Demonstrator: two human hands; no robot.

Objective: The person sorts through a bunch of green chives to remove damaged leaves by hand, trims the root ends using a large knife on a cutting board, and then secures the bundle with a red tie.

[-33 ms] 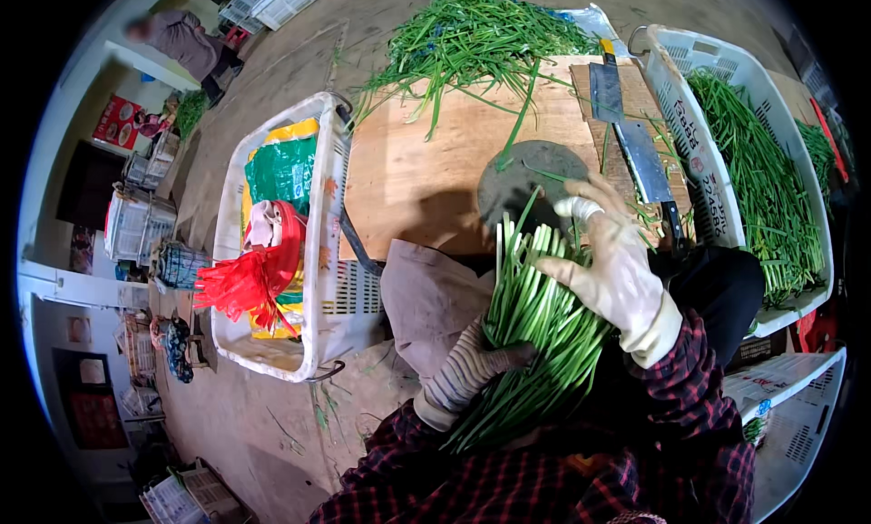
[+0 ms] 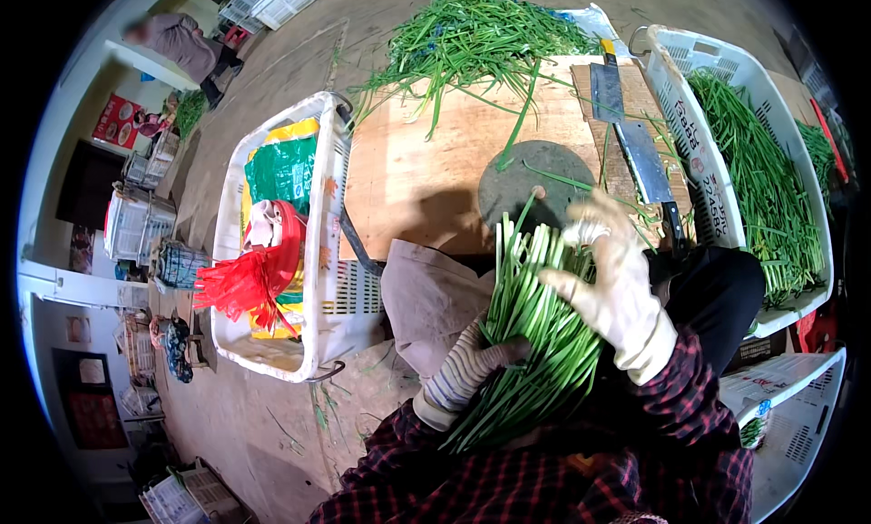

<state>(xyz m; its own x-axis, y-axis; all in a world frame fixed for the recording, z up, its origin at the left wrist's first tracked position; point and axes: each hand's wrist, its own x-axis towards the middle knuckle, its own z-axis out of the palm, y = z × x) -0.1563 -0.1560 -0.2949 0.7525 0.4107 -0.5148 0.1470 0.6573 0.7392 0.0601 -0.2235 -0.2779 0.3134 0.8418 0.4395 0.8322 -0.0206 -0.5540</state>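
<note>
My left hand [image 2: 467, 374], in a striped knit glove, grips a bundle of green chives [image 2: 535, 333] at my lap, pale stems pointing away from me. My right hand [image 2: 612, 293], in a white glove with something pale round a finger, has its fingers apart at the bundle's upper right, the thumb over the stems. Just beyond them, a dark round disc [image 2: 517, 188] lies on a wooden board [image 2: 408, 170]. A yellow-handled cleaver [image 2: 606, 88] and a black-handled cleaver [image 2: 644, 161] rest on the board's right side.
Loose greens [image 2: 481, 34] are piled at the board's far end. A crate [image 2: 313, 342] with bags and red ties [image 2: 245, 288] stands left, a crate of chives [image 2: 753, 179] right, another crate [image 2: 798, 433] lower right. A person [image 2: 181, 48] bends at upper left among stacked crates.
My right hand has shifted very slightly at the bundle, its fingers a little more bent and blurred. My left hand keeps its grip; everything else looks the same.
</note>
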